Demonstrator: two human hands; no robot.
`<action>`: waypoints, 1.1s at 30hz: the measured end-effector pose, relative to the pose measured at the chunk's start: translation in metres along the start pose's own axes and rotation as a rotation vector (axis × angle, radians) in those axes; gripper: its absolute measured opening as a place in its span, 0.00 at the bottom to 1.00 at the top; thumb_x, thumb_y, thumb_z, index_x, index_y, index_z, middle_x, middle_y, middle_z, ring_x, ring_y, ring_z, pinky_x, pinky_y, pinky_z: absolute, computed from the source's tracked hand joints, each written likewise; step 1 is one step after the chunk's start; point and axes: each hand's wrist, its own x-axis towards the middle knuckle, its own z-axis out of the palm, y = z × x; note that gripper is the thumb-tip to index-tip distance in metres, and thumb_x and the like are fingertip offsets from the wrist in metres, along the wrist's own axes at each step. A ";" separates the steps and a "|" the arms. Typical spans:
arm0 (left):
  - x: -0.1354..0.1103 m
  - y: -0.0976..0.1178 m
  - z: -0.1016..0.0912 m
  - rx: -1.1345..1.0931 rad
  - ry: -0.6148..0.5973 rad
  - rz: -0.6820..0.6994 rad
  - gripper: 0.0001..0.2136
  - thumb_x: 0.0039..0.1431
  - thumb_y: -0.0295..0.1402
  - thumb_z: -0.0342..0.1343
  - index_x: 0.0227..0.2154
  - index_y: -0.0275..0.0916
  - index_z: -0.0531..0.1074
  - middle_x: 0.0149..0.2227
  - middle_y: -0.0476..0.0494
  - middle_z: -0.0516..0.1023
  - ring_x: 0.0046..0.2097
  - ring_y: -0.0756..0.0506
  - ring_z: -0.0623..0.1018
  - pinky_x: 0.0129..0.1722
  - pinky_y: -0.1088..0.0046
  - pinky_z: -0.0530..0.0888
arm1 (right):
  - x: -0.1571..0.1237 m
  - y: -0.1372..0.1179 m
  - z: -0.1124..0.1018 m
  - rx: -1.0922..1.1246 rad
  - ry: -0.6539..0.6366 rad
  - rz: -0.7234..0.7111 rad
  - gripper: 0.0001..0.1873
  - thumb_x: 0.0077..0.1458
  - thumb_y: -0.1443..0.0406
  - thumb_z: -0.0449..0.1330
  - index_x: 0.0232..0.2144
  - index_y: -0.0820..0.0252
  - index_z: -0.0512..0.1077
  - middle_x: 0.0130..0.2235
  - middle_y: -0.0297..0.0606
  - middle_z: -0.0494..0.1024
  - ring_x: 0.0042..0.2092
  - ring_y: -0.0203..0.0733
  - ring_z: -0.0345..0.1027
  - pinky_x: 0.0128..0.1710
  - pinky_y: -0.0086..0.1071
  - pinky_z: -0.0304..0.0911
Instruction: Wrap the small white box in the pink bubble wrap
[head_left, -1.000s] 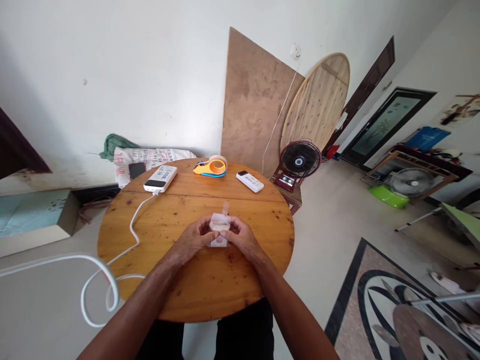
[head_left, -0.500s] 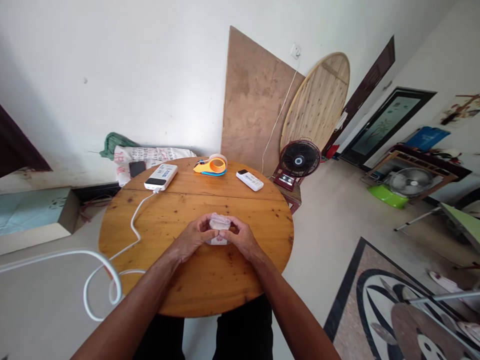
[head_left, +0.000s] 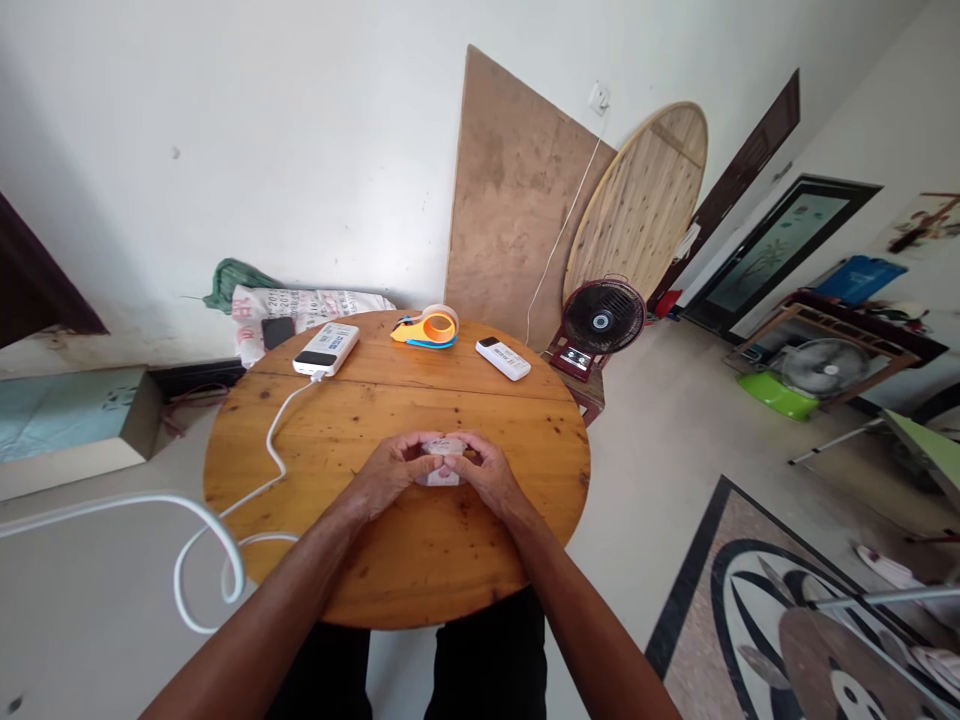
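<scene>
1. The round wooden table [head_left: 450,560] bears everything handled; its wood spans from the hands to the near edge, between the forearms.
2. Beyond its far-left edge, a white sack [head_left: 345,301] carries red characters and figures, seemingly "201" among them; the rest is too small to read.
3. The left hand [head_left: 399,468] pinches the packet's left side, thumb nearest, fingers curled behind.
4. The right hand [head_left: 484,474] pinches its right side likewise, thumbs almost meeting.
5. A white power bank [head_left: 330,347], blue print illegible, lies near the far-left rim, white cable [head_left: 274,437] attached.
6. An orange-and-blue tape dispenser [head_left: 409,332] sits by the far rim.
7. A smaller white device [head_left: 505,359], lettering unreadable, lies far right.
8. The pale packet [head_left: 444,478], its pinkish mark illegible, is between both hands, well inside the edges.
</scene>
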 end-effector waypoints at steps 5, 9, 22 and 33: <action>-0.001 0.003 0.003 0.062 0.057 0.015 0.21 0.43 0.42 0.64 0.42 0.39 0.76 0.40 0.45 0.80 0.41 0.41 0.77 0.40 0.67 0.72 | -0.001 0.000 0.000 -0.128 0.031 -0.079 0.16 0.52 0.57 0.61 0.42 0.55 0.76 0.47 0.40 0.69 0.48 0.41 0.65 0.46 0.31 0.63; 0.000 0.002 0.003 0.090 0.064 0.038 0.20 0.44 0.43 0.64 0.40 0.38 0.76 0.40 0.44 0.80 0.41 0.41 0.76 0.39 0.68 0.72 | -0.003 -0.004 0.001 -0.179 0.038 -0.138 0.14 0.55 0.58 0.59 0.43 0.54 0.76 0.46 0.40 0.68 0.47 0.41 0.65 0.47 0.32 0.63; 0.003 0.001 0.003 0.096 0.074 0.019 0.20 0.46 0.43 0.62 0.41 0.37 0.74 0.38 0.44 0.79 0.38 0.44 0.75 0.35 0.70 0.71 | -0.007 -0.007 0.005 -0.377 0.117 -0.229 0.15 0.58 0.61 0.55 0.45 0.54 0.74 0.49 0.42 0.68 0.51 0.43 0.62 0.53 0.37 0.58; 0.009 -0.007 0.002 -0.013 0.036 0.047 0.21 0.43 0.41 0.65 0.40 0.36 0.71 0.34 0.46 0.77 0.35 0.46 0.75 0.38 0.68 0.71 | -0.001 -0.018 0.003 -0.339 0.201 -0.203 0.13 0.58 0.61 0.54 0.44 0.56 0.71 0.47 0.41 0.73 0.51 0.43 0.64 0.54 0.36 0.56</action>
